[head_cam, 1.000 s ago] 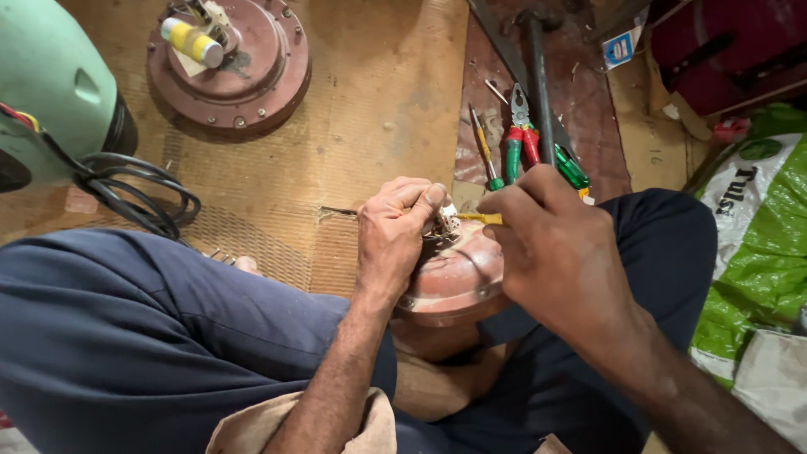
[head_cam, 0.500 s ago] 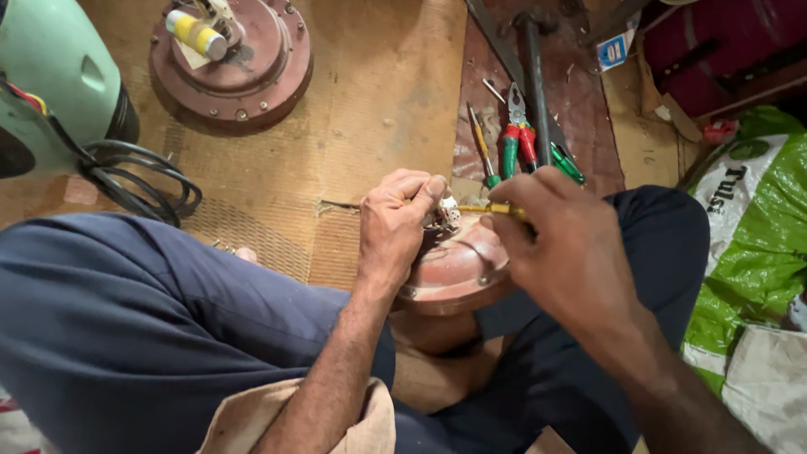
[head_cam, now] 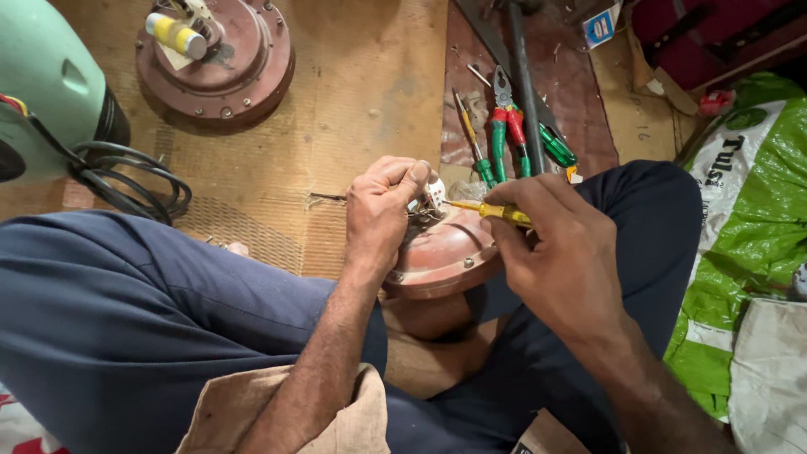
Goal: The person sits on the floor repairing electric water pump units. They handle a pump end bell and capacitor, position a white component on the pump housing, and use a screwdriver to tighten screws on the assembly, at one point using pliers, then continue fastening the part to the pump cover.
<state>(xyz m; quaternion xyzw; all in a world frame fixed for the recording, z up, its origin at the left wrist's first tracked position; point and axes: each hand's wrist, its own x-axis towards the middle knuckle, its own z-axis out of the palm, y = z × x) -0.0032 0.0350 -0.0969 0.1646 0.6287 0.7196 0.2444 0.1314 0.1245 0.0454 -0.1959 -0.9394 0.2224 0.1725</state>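
Note:
A round reddish-brown motor housing [head_cam: 441, 256] rests between my legs on the floor. My left hand [head_cam: 382, 210] is closed on a small white connector block with wires [head_cam: 433, 195] at the top of the housing. My right hand [head_cam: 559, 252] grips a yellow-handled screwdriver [head_cam: 496, 212], whose tip points left into the white block. The underside of the housing is hidden by my legs.
A second reddish motor housing [head_cam: 223, 63] with a yellow cylinder lies at the back left. Red and green pliers and screwdrivers [head_cam: 508, 139] lie on a brown board behind my hands. A pale green appliance with a black cable [head_cam: 126, 176] is at left, green sacks [head_cam: 744, 227] at right.
The view has shifted slightly. My right hand has lowered and turned, bringing the yellow screwdriver more level against the white block. My left hand keeps its hold.

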